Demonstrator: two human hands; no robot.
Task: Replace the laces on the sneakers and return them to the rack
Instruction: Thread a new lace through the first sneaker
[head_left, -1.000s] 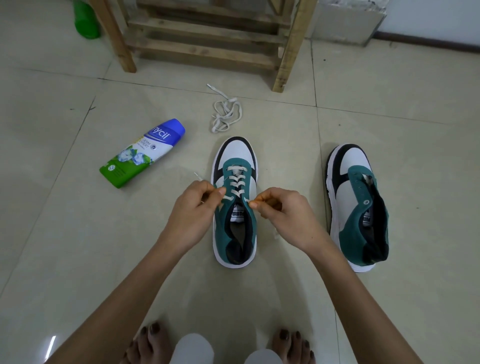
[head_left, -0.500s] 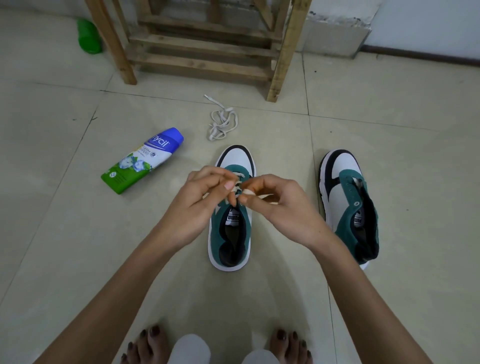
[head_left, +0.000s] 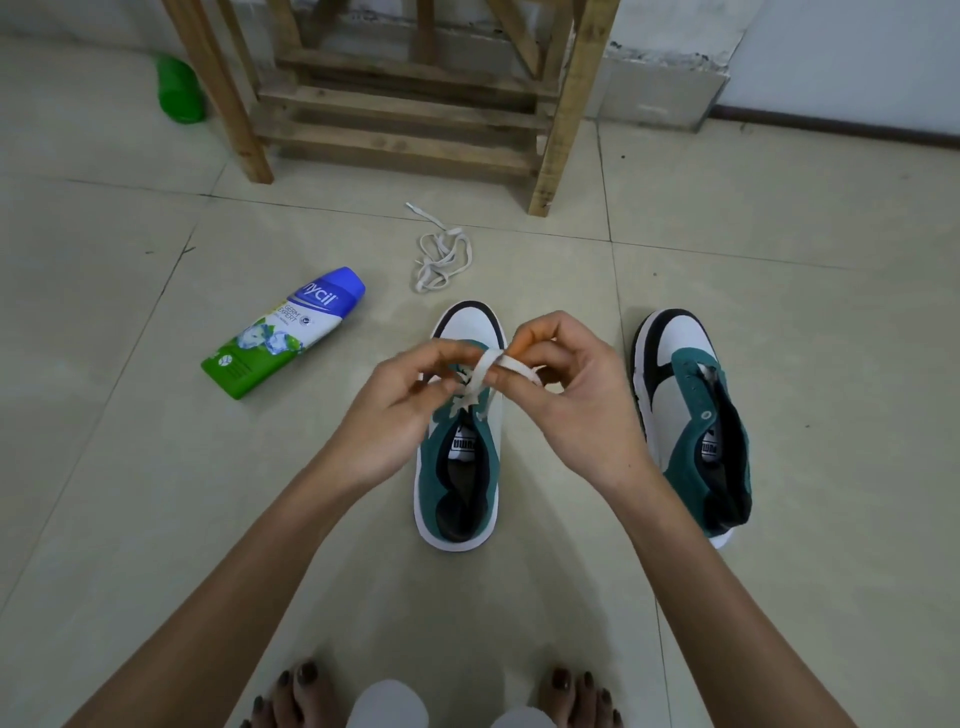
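A green, white and black sneaker (head_left: 457, 467) stands on the floor in front of me, toe pointing away, with a white lace (head_left: 480, 376) threaded through its eyelets. My left hand (head_left: 405, 410) and my right hand (head_left: 566, 384) meet just above its tongue, each pinching an end of that lace where the ends cross. The second sneaker (head_left: 691, 415) stands to the right, unlaced, tongue loose. A loose white lace (head_left: 441, 254) lies bunched on the floor beyond the first sneaker. The wooden rack (head_left: 410, 98) stands at the back.
A green, white and blue bottle (head_left: 283, 332) lies on its side to the left of the sneaker. A green container (head_left: 179, 88) stands behind the rack's left leg. My bare feet (head_left: 296, 691) are at the bottom edge. A wall runs along the back.
My hands have come together from either side of the sneaker and risen above its tongue, crossing the lace ends. The view has tilted down slightly.
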